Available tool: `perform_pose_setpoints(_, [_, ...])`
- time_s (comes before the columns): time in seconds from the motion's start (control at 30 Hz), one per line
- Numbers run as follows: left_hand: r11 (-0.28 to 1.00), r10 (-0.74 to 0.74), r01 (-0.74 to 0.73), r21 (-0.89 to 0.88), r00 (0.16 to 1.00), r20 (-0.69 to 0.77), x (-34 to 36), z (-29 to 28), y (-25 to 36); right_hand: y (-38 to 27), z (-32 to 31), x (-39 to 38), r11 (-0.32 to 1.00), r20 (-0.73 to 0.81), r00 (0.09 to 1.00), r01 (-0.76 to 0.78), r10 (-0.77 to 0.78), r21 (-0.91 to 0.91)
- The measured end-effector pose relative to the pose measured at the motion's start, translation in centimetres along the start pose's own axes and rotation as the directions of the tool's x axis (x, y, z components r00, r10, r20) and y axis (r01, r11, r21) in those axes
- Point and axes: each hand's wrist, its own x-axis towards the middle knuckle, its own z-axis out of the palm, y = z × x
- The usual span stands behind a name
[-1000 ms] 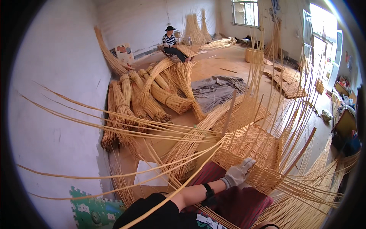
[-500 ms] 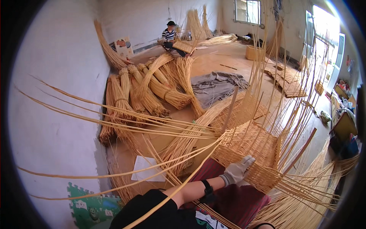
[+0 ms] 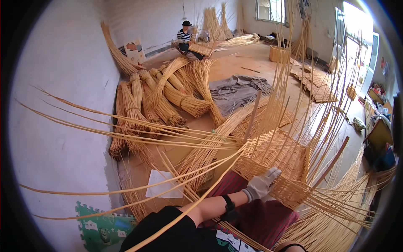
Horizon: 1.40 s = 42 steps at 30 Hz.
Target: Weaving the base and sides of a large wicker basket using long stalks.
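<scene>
A half-woven wicker basket (image 3: 289, 157) rests tilted over my lap, with long unwoven willow rods (image 3: 201, 143) fanning out from its corners to the left, upward and to the right. My left hand (image 3: 261, 185), in a pale glove, grips the near woven wall, its fingers lying over the upper edge. Two flat wooden stakes rise at the basket's sides, one of them a brown stake (image 3: 331, 161) at the right. Dark red striped cloth (image 3: 260, 222) covers my lap beneath it. Only a bit of my right arm shows at the lower edge; that hand is out of sight.
Tied willow bundles (image 3: 163, 96) lie at the left by the wall. Grey cloth (image 3: 239, 94) and woven panels (image 3: 315, 86) lie on the floor. Loose rods (image 3: 336, 214) spread at the right. Another person (image 3: 184, 38) sits at the back with a woven piece.
My left hand keeps its place on the basket wall. A little more of my right arm shows at the lower edge. The view has shifted slightly, and the person at the back has raised their head.
</scene>
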Motion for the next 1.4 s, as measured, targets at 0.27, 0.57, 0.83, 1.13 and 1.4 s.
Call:
perform_pose_setpoints(0.27, [0.999, 0.038, -0.038, 0.002, 0.999, -0.016, 0.4, 0.1, 0.3, -0.2, -0.6, -0.1, 1.000, -0.008, 1.000, 0.029, -0.029, -0.011])
perform_pose_setpoints(0.57, [0.995, -0.004, 0.010, -0.100, 0.998, 0.065, 0.6, -0.2, 0.7, 7.8, 4.1, -3.2, 0.776, 0.443, 0.675, -0.625, 0.590, -0.082])
perform_pose_setpoints(0.83, [0.957, -0.190, 0.241, -0.162, 0.942, 0.276, 7.2, -0.4, 2.1, 21.5, 1.1, -9.9, 0.689, -0.119, 0.680, -0.706, 0.724, 0.160])
perform_pose_setpoints(1.13, [0.953, -0.130, 0.189, -0.238, 0.962, 0.241, 6.5, 0.1, 1.3, 21.7, 0.3, -7.1, 0.667, -0.147, 0.665, -0.655, 0.732, 0.355])
perform_pose_setpoints(1.4, [0.966, -0.185, 0.230, -0.120, 0.935, 0.301, 6.4, -0.7, 2.5, 22.1, 0.2, -8.2, 0.652, -0.171, 0.643, -0.653, 0.746, 0.386])
